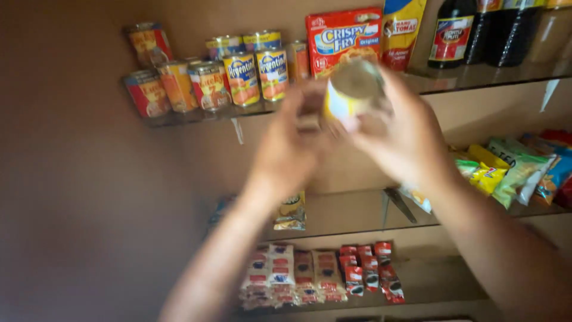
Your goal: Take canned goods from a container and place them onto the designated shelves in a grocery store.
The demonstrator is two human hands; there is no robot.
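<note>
A small tin can (353, 89) with a yellow label and silver lid is raised in front of the top glass shelf (476, 79). My right hand (402, 134) grips it from the right side. My left hand (295, 140) touches its left side, fingers blurred by motion. Both arms reach up from below. Behind the can stand a red boxed mix (342, 36) and several labelled cans (238, 74).
Dark bottles (476, 30) line the top shelf at right. The middle shelf holds bright snack packets (518, 170) at right and a small pouch (291, 211). Sachet packs (322, 274) fill the lowest shelf. A brown wall (65, 179) is at left.
</note>
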